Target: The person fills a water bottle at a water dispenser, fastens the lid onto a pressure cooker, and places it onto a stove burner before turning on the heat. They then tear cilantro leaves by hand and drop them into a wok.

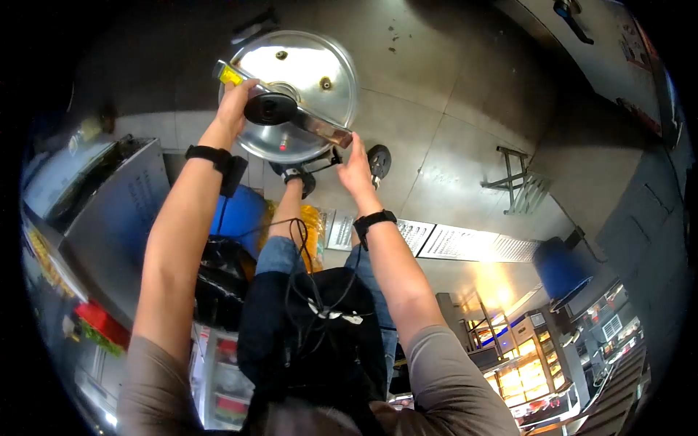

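A large round pressure cooker (320,62) with a shiny metal lid is in front of me. Across the lid runs a metal clamp bar (320,127) with a black knob (270,108) at its middle. My left hand (234,105) grips the bar's upper left end, beside a yellow label (230,75). At the opposite end, my right hand (356,171) has its fingers closed on the bar's lower right tip. Small valves (326,83) stick up from the lid. The pot's sides are hidden under the lid.
My feet are close below the cooker, near a black shoe (379,161). A folding stool (512,182) stands on the tiled floor to the right. A metal drain grate (458,243) runs behind me. A blue bin (561,270) and a grey box (120,207) flank the space.
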Available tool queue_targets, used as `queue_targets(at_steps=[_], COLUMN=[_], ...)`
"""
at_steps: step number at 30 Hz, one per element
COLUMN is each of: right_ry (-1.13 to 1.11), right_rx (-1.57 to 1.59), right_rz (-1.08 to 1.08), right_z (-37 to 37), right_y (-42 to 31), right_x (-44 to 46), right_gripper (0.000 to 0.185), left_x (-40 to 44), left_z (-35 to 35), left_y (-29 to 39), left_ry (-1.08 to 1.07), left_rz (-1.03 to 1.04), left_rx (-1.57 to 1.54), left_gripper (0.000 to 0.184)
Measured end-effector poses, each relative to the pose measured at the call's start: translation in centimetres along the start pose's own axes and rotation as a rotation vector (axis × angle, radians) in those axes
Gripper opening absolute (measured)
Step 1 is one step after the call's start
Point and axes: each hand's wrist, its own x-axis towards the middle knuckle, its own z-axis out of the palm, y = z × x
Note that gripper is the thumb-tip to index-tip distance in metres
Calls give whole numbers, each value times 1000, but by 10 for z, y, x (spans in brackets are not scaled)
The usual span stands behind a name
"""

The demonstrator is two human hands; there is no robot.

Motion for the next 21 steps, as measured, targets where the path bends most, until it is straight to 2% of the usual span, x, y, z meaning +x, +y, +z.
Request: queue_targets(at_steps=[2, 3, 5, 6, 7, 9, 10, 12, 13, 15, 19, 21], right_ry=[-47, -45, -23, 41, 39, -248, -250, -308, -308, -177, -241, -237], right_rx=[-8, 5, 211, 363, 382, 1136, 1142, 1412, 1413, 1628, 1555, 1440], right_rz=[13, 15, 115, 155, 144, 849, 844, 799, 801, 742, 719, 802], right_z=[5, 4, 19, 40, 45, 36, 46, 81, 90, 103, 102, 96], right_y=[4, 4, 13, 31, 18, -10, -8, 1, -2, -8, -14, -17], right_x=[-4, -8, -12, -16, -21, -35, -39, -44, -41, -31, -19, -17], right_gripper=[79, 79, 81, 83, 83, 91, 91, 107, 107, 110, 111, 109], left_x=[11, 11, 14, 6, 7, 36, 39, 38, 35, 28, 26, 30], left_z=[4, 7, 8, 14, 13, 4, 5, 9, 11, 15, 17, 13], left_y=[-2, -5, 0, 5, 10, -9, -9, -4, -2, 7, 9, 5], left_ry=[1, 2, 11, 15, 12, 46, 46, 43, 39, 14, -65, -54], left_rz=[46, 48, 117, 107, 71, 219, 227, 259, 284, 271, 252, 291], left_rx=[-44, -32, 98, 118, 252, 452, 536, 614, 690, 698, 604, 732], left_gripper=[56, 56, 68, 75, 81, 85, 87, 86, 85, 83, 83, 88])
